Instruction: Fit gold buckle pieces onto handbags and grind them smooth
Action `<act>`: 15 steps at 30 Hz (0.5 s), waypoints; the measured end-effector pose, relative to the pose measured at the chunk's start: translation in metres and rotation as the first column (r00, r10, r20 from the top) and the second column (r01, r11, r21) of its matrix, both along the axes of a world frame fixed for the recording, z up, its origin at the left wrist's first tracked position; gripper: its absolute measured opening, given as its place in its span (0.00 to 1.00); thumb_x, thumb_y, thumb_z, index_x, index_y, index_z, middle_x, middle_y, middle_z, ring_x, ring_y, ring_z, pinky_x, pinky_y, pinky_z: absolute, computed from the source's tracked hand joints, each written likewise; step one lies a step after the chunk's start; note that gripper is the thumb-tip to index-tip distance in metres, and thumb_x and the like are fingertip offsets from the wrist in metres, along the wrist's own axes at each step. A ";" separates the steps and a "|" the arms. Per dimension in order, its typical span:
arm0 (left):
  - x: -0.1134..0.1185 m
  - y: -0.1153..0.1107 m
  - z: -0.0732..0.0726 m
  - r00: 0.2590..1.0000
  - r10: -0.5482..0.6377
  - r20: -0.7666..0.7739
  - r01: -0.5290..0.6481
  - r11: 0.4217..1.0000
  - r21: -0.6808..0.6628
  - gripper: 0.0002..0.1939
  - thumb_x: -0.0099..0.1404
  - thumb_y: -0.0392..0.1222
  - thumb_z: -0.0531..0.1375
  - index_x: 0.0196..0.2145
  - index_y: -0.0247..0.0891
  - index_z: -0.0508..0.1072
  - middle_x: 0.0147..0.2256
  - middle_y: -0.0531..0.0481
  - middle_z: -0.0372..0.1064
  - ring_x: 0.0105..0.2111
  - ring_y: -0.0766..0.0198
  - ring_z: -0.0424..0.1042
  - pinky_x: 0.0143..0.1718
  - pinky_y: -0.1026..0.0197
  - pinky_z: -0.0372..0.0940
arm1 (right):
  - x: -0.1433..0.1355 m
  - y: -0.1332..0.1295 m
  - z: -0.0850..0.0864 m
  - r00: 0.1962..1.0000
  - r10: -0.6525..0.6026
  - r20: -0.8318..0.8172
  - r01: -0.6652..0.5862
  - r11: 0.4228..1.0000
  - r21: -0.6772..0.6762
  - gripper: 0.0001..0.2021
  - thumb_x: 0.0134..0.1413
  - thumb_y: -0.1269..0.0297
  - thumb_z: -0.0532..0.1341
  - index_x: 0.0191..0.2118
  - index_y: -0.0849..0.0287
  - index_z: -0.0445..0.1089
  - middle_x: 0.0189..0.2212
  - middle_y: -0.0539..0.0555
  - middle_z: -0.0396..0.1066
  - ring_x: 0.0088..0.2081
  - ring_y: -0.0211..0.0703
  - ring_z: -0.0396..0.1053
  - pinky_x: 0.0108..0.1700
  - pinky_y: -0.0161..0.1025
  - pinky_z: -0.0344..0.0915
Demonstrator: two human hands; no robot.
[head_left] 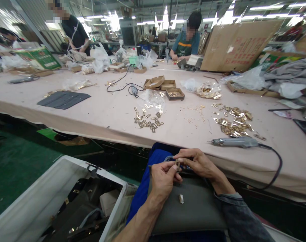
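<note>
Left grip (163, 178) on metal piece (177, 165) (brass-toned)

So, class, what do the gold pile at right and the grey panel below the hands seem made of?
Gold pile: probably metal, polished, since its pieces glint sharply. Grey panel: perhaps leather or imitation, smooth, matte, its face evenly dull.

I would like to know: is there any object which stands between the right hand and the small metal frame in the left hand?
Nothing visible stands between them. The right hand reaches right up to the small metal frame, which the left hand pinches; exact contact is too small to tell.
</note>
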State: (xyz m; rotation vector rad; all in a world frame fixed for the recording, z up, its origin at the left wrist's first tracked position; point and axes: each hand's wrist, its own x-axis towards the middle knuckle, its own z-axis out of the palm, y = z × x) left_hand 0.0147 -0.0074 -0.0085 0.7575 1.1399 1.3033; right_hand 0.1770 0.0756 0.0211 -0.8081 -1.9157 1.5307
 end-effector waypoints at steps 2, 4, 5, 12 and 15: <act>0.001 0.002 0.001 0.999 0.035 0.013 -0.035 0.999 -0.006 0.15 0.61 0.44 0.66 0.37 0.26 0.82 0.24 0.43 0.76 0.17 0.64 0.72 0.21 0.65 0.70 | 0.009 -0.002 0.003 0.985 -0.165 0.044 0.162 0.985 0.057 0.20 0.64 0.50 0.63 0.50 0.62 0.78 0.32 0.56 0.75 0.30 0.41 0.71 0.34 0.38 0.69; 0.001 0.004 0.003 0.998 0.054 0.023 -0.054 0.998 -0.020 0.15 0.60 0.44 0.67 0.37 0.26 0.82 0.24 0.42 0.76 0.17 0.65 0.71 0.20 0.66 0.69 | 0.028 0.000 0.007 0.869 -0.484 0.100 0.463 0.868 0.178 0.23 0.62 0.47 0.63 0.51 0.62 0.77 0.31 0.57 0.76 0.29 0.43 0.72 0.35 0.41 0.70; 0.002 0.004 0.003 0.998 0.056 0.027 -0.055 0.998 -0.026 0.15 0.60 0.44 0.67 0.37 0.26 0.82 0.24 0.42 0.76 0.17 0.65 0.71 0.20 0.66 0.68 | 0.039 0.003 0.009 0.742 -0.658 0.130 0.612 0.743 0.269 0.25 0.61 0.45 0.63 0.51 0.62 0.77 0.32 0.57 0.76 0.30 0.45 0.73 0.37 0.43 0.71; 0.002 0.006 -0.008 1.000 0.027 -0.009 -0.028 0.999 -0.022 0.19 0.59 0.50 0.69 0.36 0.27 0.82 0.21 0.43 0.74 0.17 0.63 0.70 0.20 0.66 0.66 | 0.110 0.041 0.017 -0.266 -0.860 0.435 0.743 0.105 0.661 0.46 0.58 0.33 0.56 0.61 0.79 0.61 0.43 0.81 0.73 0.50 0.77 0.72 0.51 0.65 0.67; 0.002 0.009 -0.016 1.000 -0.003 -0.008 0.003 1.000 -0.006 0.22 0.58 0.53 0.70 0.36 0.27 0.82 0.19 0.43 0.73 0.16 0.64 0.69 0.19 0.66 0.65 | 0.112 0.058 0.018 -0.276 -0.807 0.521 0.805 0.102 0.584 0.52 0.51 0.32 0.60 0.63 0.80 0.55 0.46 0.84 0.70 0.51 0.78 0.71 0.51 0.64 0.68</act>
